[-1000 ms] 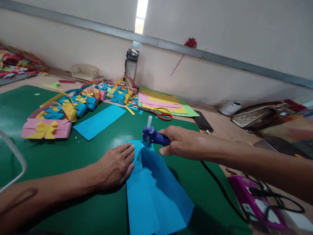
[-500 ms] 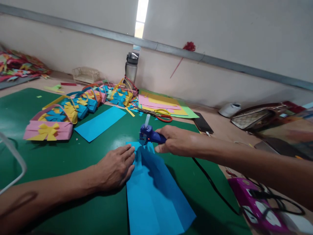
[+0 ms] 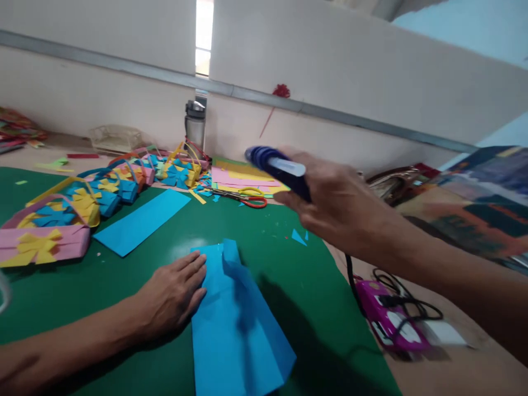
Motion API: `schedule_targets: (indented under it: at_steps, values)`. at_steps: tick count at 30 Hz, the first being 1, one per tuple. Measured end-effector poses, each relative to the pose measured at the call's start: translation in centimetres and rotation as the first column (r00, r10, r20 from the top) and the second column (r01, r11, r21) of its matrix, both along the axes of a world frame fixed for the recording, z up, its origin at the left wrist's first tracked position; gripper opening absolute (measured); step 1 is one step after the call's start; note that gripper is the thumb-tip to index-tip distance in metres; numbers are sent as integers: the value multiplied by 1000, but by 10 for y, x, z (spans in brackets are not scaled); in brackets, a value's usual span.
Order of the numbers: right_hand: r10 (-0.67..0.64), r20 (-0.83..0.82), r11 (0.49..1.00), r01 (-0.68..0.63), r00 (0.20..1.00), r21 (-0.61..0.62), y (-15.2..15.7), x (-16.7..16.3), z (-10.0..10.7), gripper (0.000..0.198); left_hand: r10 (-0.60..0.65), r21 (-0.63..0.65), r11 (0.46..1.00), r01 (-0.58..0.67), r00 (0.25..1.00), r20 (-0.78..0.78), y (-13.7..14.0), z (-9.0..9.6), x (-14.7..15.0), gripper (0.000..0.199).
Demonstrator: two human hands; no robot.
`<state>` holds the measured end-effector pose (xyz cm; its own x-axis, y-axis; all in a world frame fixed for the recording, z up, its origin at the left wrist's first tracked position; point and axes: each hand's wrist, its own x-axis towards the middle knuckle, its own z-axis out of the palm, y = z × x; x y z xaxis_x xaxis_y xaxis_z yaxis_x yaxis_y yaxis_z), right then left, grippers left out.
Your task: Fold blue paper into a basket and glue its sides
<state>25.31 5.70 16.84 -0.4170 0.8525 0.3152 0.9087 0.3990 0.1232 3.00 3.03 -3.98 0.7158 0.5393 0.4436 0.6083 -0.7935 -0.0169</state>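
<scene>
The left hand [image 3: 173, 294] lies flat at the left edge of a folded sheet of bright blue paper [image 3: 218, 341], its fingers stretched out side by side and touching the paper, gripping nothing. That sheet rests on the green surface [image 3: 103, 294] in front of the person, with a narrow flap [image 3: 231, 258] standing up at its far end and its right side folded upward. The right hand [image 3: 336, 192] is above and beyond the sheet, clear of it, its fingers wrapped around a dark-blue glue gun [image 3: 264, 158] with a translucent white stick [image 3: 287, 166]. A black cord [image 3: 350, 278] hangs below this hand towards a magenta plastic power strip [image 3: 377, 308]. Farther off lie red-and-yellow-handled scissors [image 3: 238, 196], beside a stack of coloured paper sheets [image 3: 231, 177], and a flat blue paper rectangle [image 3: 144, 223] near small decorated paper bags [image 3: 74, 245].
</scene>
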Motion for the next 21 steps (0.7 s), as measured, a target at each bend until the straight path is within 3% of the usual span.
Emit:
schedule_targets:
  at_steps: [3, 6, 9, 12, 21]
  values:
    - [-218, 149, 961, 185, 964, 205, -5, 24, -7, 61, -11, -9, 1000, 11, 1000, -9, 1, -2, -1, 37]
    - [-363, 351, 931, 327, 863, 160, -4, 44, -34, 61, -17, -31, 999, 17, 1000, -19, 2, -3, -2, 37]
    - [-324, 518, 935, 350, 792, 50, 2, 56, -64, 52, -17, -75, 997, 17, 1000, -7, 4, -4, -3, 36]
    - [-296, 554, 926, 377, 778, -35, 14, 63, -86, 58, -36, -115, 993, 37, 999, 8, 7, -2, -3, 34]
    - [-214, 573, 930, 345, 791, -130, 29, 70, -114, 60, -131, -153, 979, 132, 991, 16, 22, 11, -4, 28]
